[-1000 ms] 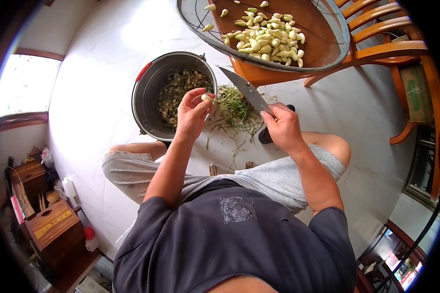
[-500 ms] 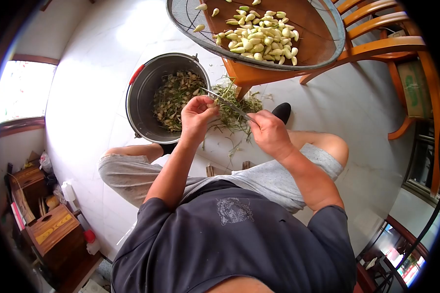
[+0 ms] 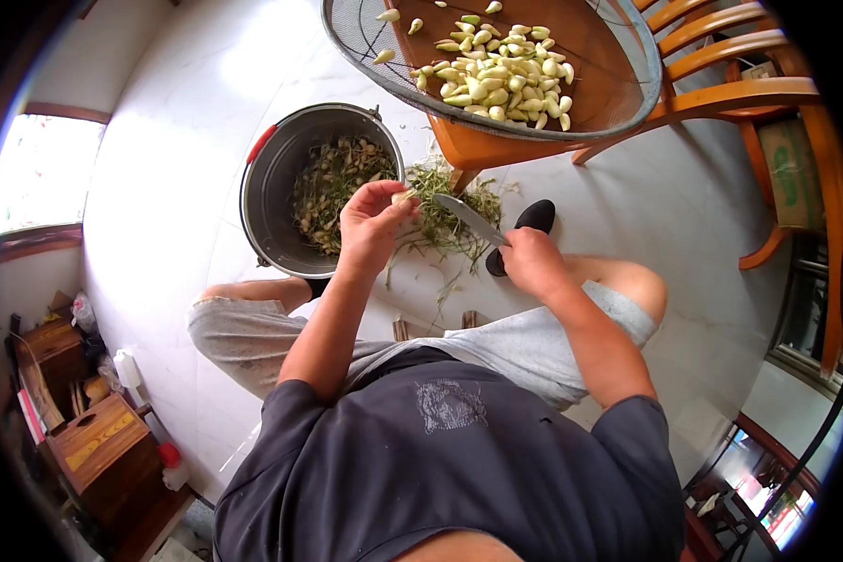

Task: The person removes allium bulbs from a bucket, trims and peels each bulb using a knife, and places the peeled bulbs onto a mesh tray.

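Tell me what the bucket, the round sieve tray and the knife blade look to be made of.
Bucket: apparently bare metal, dull grey sheen, red grip on its handle. Sieve tray: seemingly fine wire mesh in a metal rim; the wooden seat shows through it. Knife blade, in the right hand: likely steel, grey with a reflective glint.

A home, likely a living or dining room. White glossy floor tiles (image 3: 187, 187) fill the frame's middle. Wooden dining chairs (image 3: 721, 84) stand at upper right, one carrying a mesh tray (image 3: 618, 103). Carved wooden boxes (image 3: 103, 440) and bottles (image 3: 126, 367) crowd the lower left, below a bright window (image 3: 37, 173).
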The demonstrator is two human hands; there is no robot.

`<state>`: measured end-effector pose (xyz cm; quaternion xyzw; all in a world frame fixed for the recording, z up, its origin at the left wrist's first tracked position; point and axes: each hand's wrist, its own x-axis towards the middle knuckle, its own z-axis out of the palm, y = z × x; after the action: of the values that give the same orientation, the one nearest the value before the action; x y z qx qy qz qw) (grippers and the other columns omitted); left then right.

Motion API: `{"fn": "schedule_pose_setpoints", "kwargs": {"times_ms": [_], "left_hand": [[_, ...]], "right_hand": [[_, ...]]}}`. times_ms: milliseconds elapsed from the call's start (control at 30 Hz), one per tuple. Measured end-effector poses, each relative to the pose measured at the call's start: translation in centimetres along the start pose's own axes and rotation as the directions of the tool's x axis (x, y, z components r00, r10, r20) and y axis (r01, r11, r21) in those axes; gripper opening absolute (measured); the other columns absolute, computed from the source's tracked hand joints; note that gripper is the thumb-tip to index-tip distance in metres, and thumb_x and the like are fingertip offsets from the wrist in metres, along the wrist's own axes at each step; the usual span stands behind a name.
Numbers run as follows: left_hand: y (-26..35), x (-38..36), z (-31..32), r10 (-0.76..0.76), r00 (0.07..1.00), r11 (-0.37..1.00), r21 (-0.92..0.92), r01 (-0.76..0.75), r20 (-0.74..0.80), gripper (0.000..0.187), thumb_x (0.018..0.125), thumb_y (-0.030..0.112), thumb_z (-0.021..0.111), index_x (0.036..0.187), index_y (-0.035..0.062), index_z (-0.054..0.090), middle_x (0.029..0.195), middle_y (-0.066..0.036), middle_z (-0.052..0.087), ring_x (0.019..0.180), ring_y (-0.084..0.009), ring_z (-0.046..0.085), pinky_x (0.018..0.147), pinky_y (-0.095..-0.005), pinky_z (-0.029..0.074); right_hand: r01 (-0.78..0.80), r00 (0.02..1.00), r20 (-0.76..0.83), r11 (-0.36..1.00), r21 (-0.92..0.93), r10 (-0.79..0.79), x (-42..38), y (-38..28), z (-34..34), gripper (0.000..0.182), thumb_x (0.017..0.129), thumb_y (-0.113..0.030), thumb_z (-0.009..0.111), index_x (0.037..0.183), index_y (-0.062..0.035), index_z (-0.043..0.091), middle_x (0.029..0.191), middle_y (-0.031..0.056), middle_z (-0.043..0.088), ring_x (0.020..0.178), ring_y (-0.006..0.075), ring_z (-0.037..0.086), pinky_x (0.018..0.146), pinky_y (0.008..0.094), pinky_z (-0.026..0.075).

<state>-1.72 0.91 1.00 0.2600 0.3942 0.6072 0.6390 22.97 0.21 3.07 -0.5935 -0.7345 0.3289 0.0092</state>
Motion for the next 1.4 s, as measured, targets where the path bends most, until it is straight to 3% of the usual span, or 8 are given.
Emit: {"fn": "schedule_pose_setpoints", "kwargs": {"times_ms": [333, 533, 667, 800, 933, 1067, 1200, 1400], "left_hand": [[3.4, 0.7, 2.9, -0.12, 0.986, 0.972, -0.19, 0.141, 0.116, 0.014, 0.086, -0.001, 0.057, 0.1, -0.0022, 0.056, 0.093, -0.015, 0.063, 0.085, -0.0234, 0.064, 0.076, -0.0322, 0.054], [8.2, 5.1, 9.3, 0.008, 0.982, 0.985, 0.168, -0.04, 0.188, 0.022, 0.089, 0.009, 0.059, 0.104, -0.0065, 0.058, 0.096, -0.016, 0.062, 0.084, -0.0219, 0.063, 0.075, -0.0319, 0.054], [10.6, 10.2, 14.2, 0.199, 0.922, 0.589, 0.712, -0.383, 0.331, 0.044, 0.086, 0.026, 0.066, 0.116, -0.0055, 0.059, 0.098, -0.014, 0.067, 0.083, -0.0151, 0.064, 0.073, -0.0254, 0.05], [12.7, 11.3, 12.9, 0.318, 0.905, 0.696, 0.579, -0.425, 0.282, 0.039, 0.091, 0.025, 0.06, 0.117, -0.0035, 0.059, 0.1, -0.014, 0.067, 0.089, -0.0194, 0.065, 0.079, -0.0312, 0.053], [13.0, 10.5, 2.8, 0.23, 0.965, 0.846, 0.516, -0.135, -0.126, 0.027, 0.088, 0.02, 0.062, 0.095, -0.0056, 0.063, 0.084, -0.011, 0.066, 0.074, -0.0165, 0.063, 0.068, -0.0288, 0.052], [9.6, 6.8, -4.7, 0.168, 0.949, 0.591, 0.798, 0.12, -0.267, 0.021, 0.086, 0.018, 0.061, 0.08, -0.002, 0.064, 0.064, -0.002, 0.059, 0.056, -0.0069, 0.053, 0.052, -0.0204, 0.041], [12.0, 5.8, 2.9, 0.371, 0.915, 0.483, 0.808, -0.337, 0.159, 0.01, 0.083, 0.009, 0.065, 0.087, -0.0011, 0.065, 0.071, -0.005, 0.063, 0.065, -0.0118, 0.059, 0.059, -0.025, 0.046], [11.1, 14.6, 13.8, -0.462, 0.725, 0.001, 0.817, -0.576, 0.511, 0.02, 0.086, 0.014, 0.058, 0.102, 0.0068, 0.066, 0.079, -0.006, 0.066, 0.066, -0.0193, 0.062, 0.069, -0.0319, 0.05]], "right_hand": [[0.072, 0.997, 0.015, 0.997, 0.01, -0.072, 0.2, -0.8, -1.0, 0.015, 0.082, -0.014, 0.057, 0.081, 0.0002, 0.062, 0.081, 0.0222, 0.063, 0.083, 0.0388, 0.06, 0.077, 0.0452, 0.048], [0.107, 0.994, -0.002, 0.993, 0.058, -0.107, 0.0, -0.4, -1.0, 0.015, 0.081, -0.014, 0.059, 0.079, 0.0004, 0.06, 0.079, 0.0216, 0.062, 0.081, 0.0388, 0.06, 0.073, 0.0466, 0.047], [0.136, 0.991, -0.025, 0.987, 0.084, -0.134, 0.0, -0.2, -1.0, 0.015, 0.08, -0.015, 0.059, 0.079, -0.0002, 0.06, 0.078, 0.0219, 0.062, 0.08, 0.0387, 0.06, 0.071, 0.0474, 0.047], [0.105, 0.994, -0.025, 0.991, 0.083, -0.104, -0.4, -0.4, -1.9, 0.016, 0.081, -0.015, 0.057, 0.08, 0.0008, 0.06, 0.08, 0.0225, 0.062, 0.082, 0.0395, 0.06, 0.073, 0.047, 0.047], [0.098, 0.995, -0.036, 0.988, 0.12, -0.094, -0.6, -0.2, -1.8, 0.016, 0.081, -0.014, 0.054, 0.082, 0.0012, 0.06, 0.083, 0.0233, 0.062, 0.084, 0.0402, 0.059, 0.076, 0.0468, 0.046], [0.085, 0.996, 0.011, 0.994, 0.07, -0.086, -0.6, -0.3, -1.4, 0.015, 0.081, -0.015, 0.055, 0.082, -0.0003, 0.06, 0.083, 0.0216, 0.061, 0.081, 0.0399, 0.059, 0.075, 0.0471, 0.047], [0.186, 0.981, 0.045, 0.978, 0.095, -0.191, -0.3, -1.0, -0.9, 0.015, 0.084, -0.016, 0.054, 0.082, -0.0021, 0.059, 0.083, 0.0205, 0.059, 0.081, 0.0388, 0.059, 0.073, 0.0476, 0.047], [0.133, 0.976, 0.16, 0.985, 0.108, -0.149, 0.6, -2.7, -1.3, 0.016, 0.085, -0.017, 0.054, 0.083, -0.0021, 0.059, 0.088, 0.0189, 0.059, 0.082, 0.0376, 0.06, 0.074, 0.0466, 0.047]]}}
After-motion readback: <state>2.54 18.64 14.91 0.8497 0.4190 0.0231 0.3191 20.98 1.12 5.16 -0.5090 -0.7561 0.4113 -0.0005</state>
